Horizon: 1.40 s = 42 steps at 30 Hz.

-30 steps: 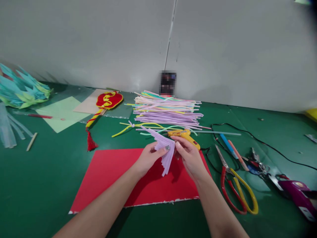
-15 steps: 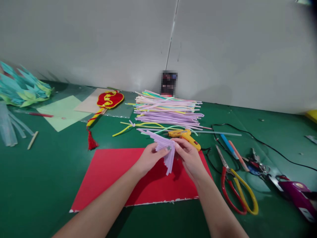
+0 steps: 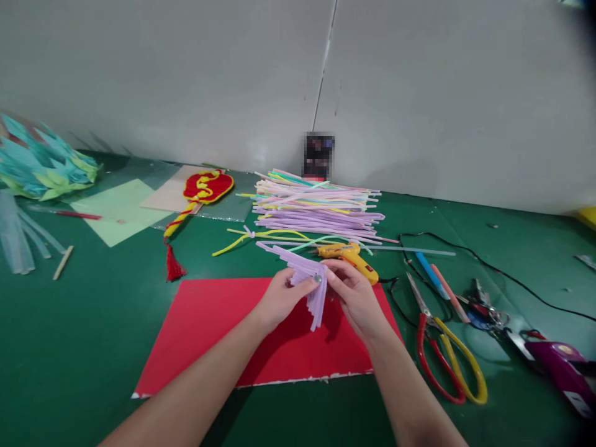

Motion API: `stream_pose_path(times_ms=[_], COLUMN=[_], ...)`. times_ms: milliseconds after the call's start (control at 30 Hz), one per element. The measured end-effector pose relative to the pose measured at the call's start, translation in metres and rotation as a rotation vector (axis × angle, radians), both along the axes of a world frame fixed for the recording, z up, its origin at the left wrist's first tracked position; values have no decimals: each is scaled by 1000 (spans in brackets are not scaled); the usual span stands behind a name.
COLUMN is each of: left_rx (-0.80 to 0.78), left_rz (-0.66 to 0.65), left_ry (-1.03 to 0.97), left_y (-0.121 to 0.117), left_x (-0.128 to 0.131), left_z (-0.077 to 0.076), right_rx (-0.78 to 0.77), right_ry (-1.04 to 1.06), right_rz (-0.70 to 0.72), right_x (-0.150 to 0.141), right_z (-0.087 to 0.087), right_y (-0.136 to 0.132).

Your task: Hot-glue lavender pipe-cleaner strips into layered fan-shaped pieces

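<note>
Purple pipe cleaners [image 3: 316, 305] grasped by left hand [image 3: 282, 299] and right hand [image 3: 356, 297]; bundle's far side hidden.

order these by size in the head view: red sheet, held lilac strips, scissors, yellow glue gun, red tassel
Red sheet
Scissors
Lilac strips and yellow glue gun: unsure, strips partly covered
Red tassel
</note>
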State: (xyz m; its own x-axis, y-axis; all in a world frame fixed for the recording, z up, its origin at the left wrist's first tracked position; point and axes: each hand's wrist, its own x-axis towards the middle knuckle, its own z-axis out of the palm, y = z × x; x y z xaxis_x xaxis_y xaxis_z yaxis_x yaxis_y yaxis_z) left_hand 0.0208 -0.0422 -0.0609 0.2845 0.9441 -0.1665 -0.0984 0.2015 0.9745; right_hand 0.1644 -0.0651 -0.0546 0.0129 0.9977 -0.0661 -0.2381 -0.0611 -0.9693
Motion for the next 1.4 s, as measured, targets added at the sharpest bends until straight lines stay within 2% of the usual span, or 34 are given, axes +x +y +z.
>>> stream_pose_path(times_ms=[433, 733, 1400], left_rx=[23, 14, 1], left_rz=[0, 38, 65], left_ry=[-11, -40, -48], left_y=[1, 1, 1], left_x=[0, 0, -1], left_z=[1, -3, 0], right_rx=[-20, -112, -111], right_ry=[76, 211, 241], right_rz=[-9, 19, 44], right_x=[-4, -9, -13], right_z=[-2, 1, 3], right_y=[-1, -2, -3])
